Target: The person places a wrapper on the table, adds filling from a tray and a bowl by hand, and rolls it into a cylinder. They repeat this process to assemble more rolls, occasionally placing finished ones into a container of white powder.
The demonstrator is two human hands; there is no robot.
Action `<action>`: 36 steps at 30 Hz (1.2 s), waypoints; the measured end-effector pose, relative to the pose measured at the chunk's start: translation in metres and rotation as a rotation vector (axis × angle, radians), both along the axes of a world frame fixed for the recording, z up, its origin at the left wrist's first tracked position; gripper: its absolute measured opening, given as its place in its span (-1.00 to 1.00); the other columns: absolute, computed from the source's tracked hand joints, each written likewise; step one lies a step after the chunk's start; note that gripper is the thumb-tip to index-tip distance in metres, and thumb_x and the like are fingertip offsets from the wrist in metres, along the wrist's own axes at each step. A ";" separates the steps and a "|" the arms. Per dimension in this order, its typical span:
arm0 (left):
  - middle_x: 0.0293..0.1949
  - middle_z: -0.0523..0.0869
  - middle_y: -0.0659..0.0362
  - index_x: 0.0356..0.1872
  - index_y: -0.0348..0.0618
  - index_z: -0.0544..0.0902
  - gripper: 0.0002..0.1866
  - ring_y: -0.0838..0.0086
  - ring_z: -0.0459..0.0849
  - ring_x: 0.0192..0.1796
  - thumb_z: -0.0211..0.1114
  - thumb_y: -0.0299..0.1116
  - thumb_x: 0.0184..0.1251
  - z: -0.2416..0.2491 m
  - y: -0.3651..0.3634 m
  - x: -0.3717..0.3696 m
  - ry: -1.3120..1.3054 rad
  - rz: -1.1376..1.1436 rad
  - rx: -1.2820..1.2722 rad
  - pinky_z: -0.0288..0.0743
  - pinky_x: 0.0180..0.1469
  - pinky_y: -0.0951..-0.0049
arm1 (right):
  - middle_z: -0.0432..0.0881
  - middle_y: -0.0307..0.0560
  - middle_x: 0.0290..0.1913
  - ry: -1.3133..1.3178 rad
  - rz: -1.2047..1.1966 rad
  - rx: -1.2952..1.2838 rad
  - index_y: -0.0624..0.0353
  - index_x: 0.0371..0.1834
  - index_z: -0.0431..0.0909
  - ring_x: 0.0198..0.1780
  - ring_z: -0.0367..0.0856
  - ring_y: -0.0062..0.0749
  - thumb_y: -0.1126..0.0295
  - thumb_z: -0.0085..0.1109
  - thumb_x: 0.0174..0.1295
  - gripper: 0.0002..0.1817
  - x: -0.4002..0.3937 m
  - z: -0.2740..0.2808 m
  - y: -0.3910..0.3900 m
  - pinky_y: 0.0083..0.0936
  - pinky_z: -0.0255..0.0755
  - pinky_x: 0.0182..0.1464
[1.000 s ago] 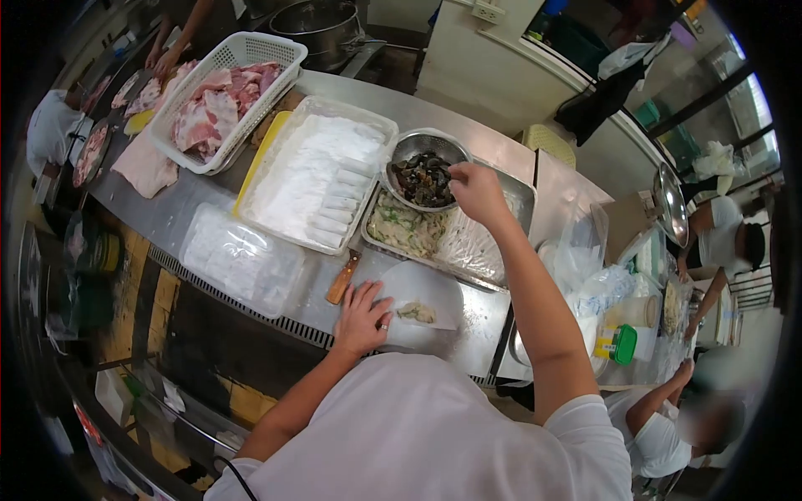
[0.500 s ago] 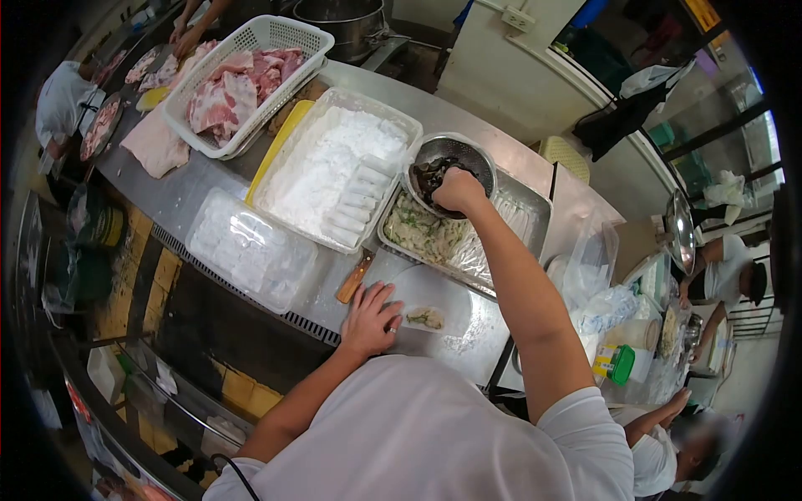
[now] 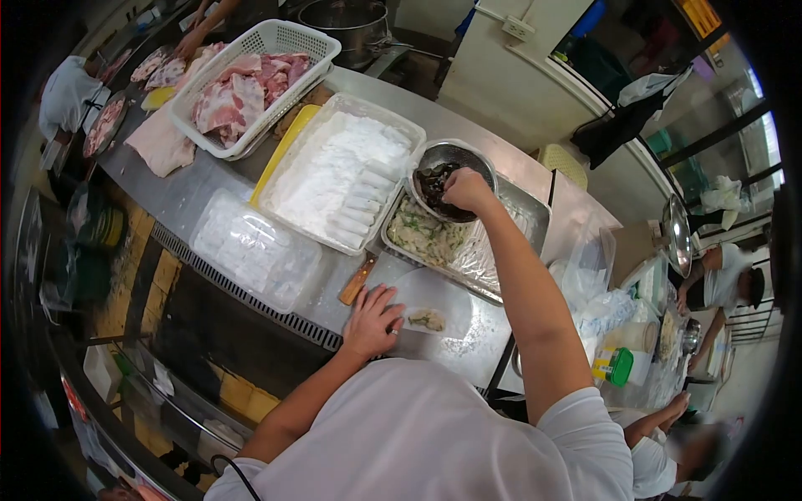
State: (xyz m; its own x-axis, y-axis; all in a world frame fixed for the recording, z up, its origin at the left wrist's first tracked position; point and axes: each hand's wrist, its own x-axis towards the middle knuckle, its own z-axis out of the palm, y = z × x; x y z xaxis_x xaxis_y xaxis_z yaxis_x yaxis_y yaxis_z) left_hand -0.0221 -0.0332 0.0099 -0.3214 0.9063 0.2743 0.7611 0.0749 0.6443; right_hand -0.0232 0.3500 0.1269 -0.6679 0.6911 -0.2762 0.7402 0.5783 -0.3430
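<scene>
My right hand (image 3: 469,189) reaches into a perforated metal bowl (image 3: 482,157) of dark, glossy pieces (image 3: 434,185). Its fingers are curled down among them, and whatever they pinch is hidden. Flat on the steel table, my left hand (image 3: 373,324) rests with its fingers apart, holding nothing. Just right of it lies a thin, translucent wrapper (image 3: 455,322) with a small pale-green portion of filling (image 3: 427,319) on it. A wooden-handled knife (image 3: 359,280) lies beyond my left fingertips. The bowl sits over a metal tray (image 3: 545,219) with more green-flecked filling (image 3: 422,234).
Left of the bowl, a plastic tub (image 3: 344,102) holds white powder and a row of white rolls (image 3: 361,209). A lidded container (image 3: 255,250) stands near the edge. Raw meat (image 3: 242,96) fills a white basket (image 3: 327,52). Other people work at both sides.
My right hand has shifted slightly and turned within the bowl, showing more of the fingers against the dark pieces. My left hand stays put. The view has moved slightly.
</scene>
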 end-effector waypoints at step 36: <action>0.48 0.67 -0.01 0.11 -0.05 0.86 -0.68 -0.02 0.50 0.61 0.47 -0.27 0.39 -0.010 0.000 0.001 0.012 -0.002 0.021 0.18 0.69 -0.30 | 0.90 -0.05 -0.04 0.675 -0.184 -0.546 0.34 0.09 0.81 -0.07 0.84 -0.42 0.61 0.44 0.23 -0.67 0.085 0.047 -0.032 -0.39 0.70 0.04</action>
State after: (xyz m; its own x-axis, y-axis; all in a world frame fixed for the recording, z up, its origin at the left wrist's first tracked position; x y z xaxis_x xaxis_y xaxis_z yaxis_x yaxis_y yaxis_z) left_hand -0.0210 -0.0332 0.0002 -0.3161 0.9012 0.2965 0.7687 0.0601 0.6368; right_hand 0.0613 0.3182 0.1739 -0.6988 0.6907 -0.1860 0.3453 0.0981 -0.9333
